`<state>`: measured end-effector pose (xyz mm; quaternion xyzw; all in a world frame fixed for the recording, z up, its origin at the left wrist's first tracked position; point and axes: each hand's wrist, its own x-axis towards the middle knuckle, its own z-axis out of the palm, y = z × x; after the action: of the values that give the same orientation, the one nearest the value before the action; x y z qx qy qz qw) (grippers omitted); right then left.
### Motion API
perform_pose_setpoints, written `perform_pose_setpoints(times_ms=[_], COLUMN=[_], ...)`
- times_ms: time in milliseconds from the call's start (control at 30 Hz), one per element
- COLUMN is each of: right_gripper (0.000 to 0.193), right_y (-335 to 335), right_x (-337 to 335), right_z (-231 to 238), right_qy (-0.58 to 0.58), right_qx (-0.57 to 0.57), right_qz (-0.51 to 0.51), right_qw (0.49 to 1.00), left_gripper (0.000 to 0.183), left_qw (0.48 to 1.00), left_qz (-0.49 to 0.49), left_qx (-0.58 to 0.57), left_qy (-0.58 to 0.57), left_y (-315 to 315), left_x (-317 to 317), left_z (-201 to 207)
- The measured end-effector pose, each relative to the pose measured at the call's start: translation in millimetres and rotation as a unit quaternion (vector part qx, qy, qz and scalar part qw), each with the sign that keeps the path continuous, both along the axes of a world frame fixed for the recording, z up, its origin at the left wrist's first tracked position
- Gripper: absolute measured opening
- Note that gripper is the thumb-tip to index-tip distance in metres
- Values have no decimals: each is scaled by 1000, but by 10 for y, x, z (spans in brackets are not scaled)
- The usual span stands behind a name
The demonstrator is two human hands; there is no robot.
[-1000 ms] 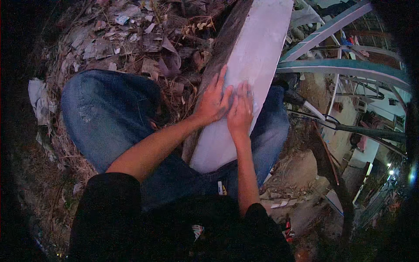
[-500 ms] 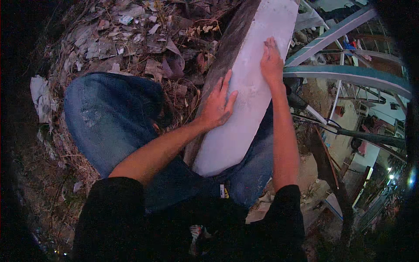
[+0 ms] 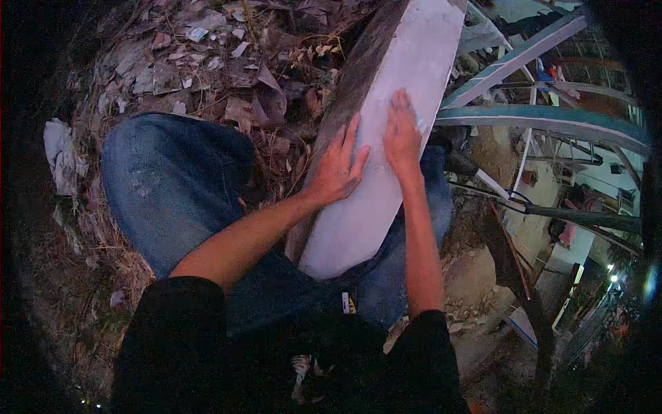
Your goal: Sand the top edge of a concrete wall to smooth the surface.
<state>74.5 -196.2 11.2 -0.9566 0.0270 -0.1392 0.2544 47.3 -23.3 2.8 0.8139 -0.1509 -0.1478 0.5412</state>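
Observation:
A long, thick slab with a white top face and a rough dark side runs away from me between my legs. Across its left edge lies my left hand, fingers stretched out and thumb apart, touching the white face. Farther along, my right hand rests flat on the same face, its fingers extended and a little blurred. A small pale bluish patch shows beside that hand's right edge; I cannot tell what it is. Whatever lies under the right palm is hidden.
My bent left knee in blue jeans is left of the slab. Dry leaves and litter cover the ground beyond it. On the right, a teal curved beam and a straight beam meet near the slab, above a lower yard with lights.
My right hand has slid back toward me and a little left along the white face. The left hand stays nearly in place. The view has shifted slightly.

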Motion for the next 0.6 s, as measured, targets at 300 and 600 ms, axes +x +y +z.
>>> perform_pose_setpoints(times_ms=[300, 600], right_gripper=[47, 49], right_y=[399, 120], right_x=[-604, -312], right_z=[84, 5], right_qy=[50, 17], right_qx=[9, -31], right_qz=[29, 10], right_qw=[998, 999], left_gripper=[69, 70], left_qw=[999, 1000], left_qz=[1, -2], left_qx=[-34, -6], left_qy=[-28, -29], left_y=[-6, -15], left_x=[13, 21], left_z=[-67, -5])
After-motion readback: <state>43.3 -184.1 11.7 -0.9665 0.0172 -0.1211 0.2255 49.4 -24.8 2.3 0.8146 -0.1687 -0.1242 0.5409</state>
